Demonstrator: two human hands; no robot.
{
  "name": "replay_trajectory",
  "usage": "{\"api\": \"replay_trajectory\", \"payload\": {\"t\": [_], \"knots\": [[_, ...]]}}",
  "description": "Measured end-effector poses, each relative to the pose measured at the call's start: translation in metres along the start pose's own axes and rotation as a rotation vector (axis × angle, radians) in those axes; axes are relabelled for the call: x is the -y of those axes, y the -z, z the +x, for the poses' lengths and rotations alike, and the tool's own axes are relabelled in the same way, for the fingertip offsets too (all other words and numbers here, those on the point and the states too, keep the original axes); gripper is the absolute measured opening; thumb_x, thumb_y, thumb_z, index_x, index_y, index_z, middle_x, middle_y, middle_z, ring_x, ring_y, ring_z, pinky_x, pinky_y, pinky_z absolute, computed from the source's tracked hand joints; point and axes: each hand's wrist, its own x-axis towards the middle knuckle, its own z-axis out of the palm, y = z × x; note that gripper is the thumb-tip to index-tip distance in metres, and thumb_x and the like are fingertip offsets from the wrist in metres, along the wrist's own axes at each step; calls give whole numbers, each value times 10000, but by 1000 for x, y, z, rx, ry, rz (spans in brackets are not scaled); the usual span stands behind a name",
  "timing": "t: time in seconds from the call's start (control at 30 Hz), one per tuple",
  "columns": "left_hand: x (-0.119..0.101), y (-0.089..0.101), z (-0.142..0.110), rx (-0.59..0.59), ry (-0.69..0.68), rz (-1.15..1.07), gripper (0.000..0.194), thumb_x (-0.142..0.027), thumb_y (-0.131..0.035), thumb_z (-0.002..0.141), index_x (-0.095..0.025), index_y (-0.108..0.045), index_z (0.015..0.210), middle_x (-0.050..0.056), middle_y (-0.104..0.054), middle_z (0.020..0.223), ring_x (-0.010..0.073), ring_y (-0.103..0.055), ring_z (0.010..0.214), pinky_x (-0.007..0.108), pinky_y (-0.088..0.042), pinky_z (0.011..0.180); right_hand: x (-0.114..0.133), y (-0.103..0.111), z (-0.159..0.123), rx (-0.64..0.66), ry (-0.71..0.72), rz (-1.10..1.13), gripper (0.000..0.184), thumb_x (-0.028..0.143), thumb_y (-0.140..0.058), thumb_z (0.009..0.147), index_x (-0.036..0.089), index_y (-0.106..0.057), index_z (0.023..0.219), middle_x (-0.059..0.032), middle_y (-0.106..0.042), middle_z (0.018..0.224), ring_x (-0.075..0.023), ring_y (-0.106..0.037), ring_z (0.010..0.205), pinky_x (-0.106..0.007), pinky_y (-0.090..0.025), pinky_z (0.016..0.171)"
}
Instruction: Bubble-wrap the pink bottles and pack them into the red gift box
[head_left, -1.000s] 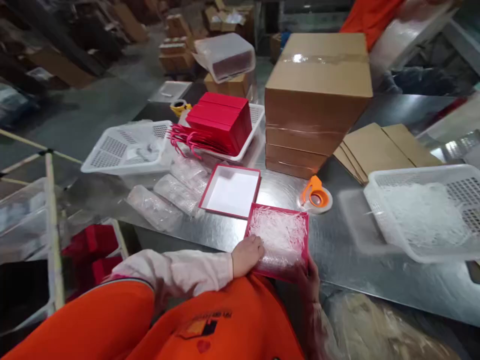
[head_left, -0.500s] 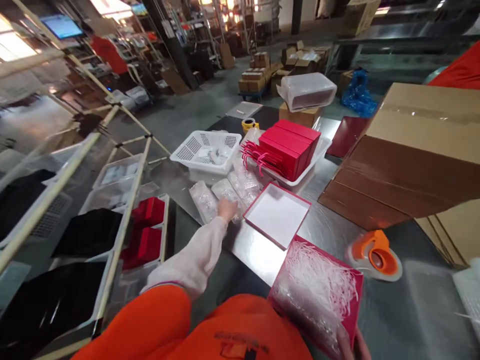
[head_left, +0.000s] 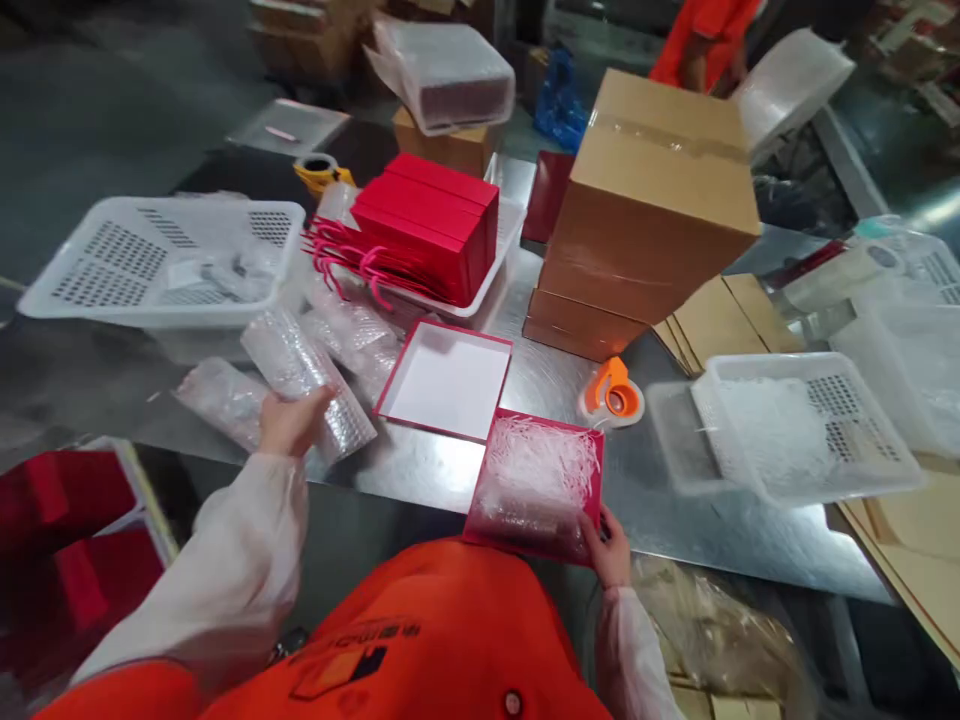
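Note:
My left hand (head_left: 291, 424) is closed around a bubble-wrapped roll (head_left: 304, 375), tilted over the table. Another bubble-wrapped roll (head_left: 223, 402) lies just left of it, and more wrapped pieces lie behind. With my right hand (head_left: 606, 548) I grip the right edge of a red gift box (head_left: 546, 415) at the table's front edge. Inside that box are white paper shreds (head_left: 547, 455) and, along the near side, a bubble-wrapped item (head_left: 525, 515). A shallow red box lid (head_left: 450, 378) with a white inside touches the box's far left corner.
A white basket (head_left: 97, 310) stands at the left, red boxes and bags (head_left: 427, 225) in a tray behind the lid. A tall carton (head_left: 645, 230), an orange tape dispenser (head_left: 615, 395) and a basket of white shreds (head_left: 832, 490) are rightward. A person (head_left: 705, 45) stands beyond the carton.
My left hand has picked up a bubble-wrapped roll from among the others. My view has swung right, bringing in the basket of shreds. The right hand still holds the red box.

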Motion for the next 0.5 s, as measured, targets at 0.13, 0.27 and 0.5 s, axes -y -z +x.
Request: {"api": "replay_trajectory", "payload": {"t": [0.13, 0.27, 0.5], "knots": [[-40, -15, -62, 245, -461, -47, 846, -520, -750, 648, -204, -464, 1379, 112, -565, 1376, 345, -546, 1274, 540, -461, 1088, -2, -2, -4, 5, 2, 21, 758, 629, -660, 626, 73, -726, 1138, -212, -723, 1146, -305, -690, 980, -450, -579, 843], [-91, -86, -122, 765, -1016, 80, 923, -405, -756, 686, -223, -352, 1497, 126, -483, 1459, 329, -472, 1331, 493, -407, 1141, -6, 3, -5, 39, 2, 15, 625, 633, -641, 646, 114, -776, 967, -133, -771, 926, -260, -699, 837, -375, -579, 754], [-80, -167, -145, 985, -1234, 542, 887, -198, -697, 662, -202, -401, 1498, 166, -511, 1356, 350, -495, 1199, 500, -411, 1042, -7, 9, -7, 30, 32, -98, 489, 556, -585, 717, 182, -809, 938, -74, -790, 855, -245, -714, 801, -308, -560, 728]]}}
